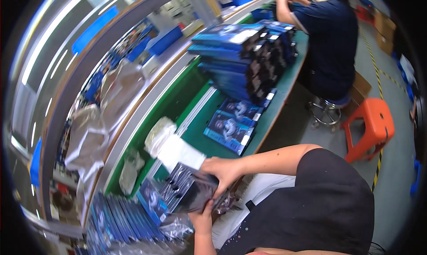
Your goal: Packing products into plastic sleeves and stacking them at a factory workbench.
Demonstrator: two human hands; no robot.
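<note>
Green counter (195,135): both hands, right (224,171) above and left (202,217) beneath, are clenching a dark wrapped box (189,190) (steadying it) beside stacked boxes (242,61).

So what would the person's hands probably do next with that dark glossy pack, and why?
Probably slide the dark pack the rest of the way into its clear plastic sleeve. The right hand grips its upper edge, the left hand supports it from below, and crinkled film shows at the near end, though how far in it sits is unclear.
</note>
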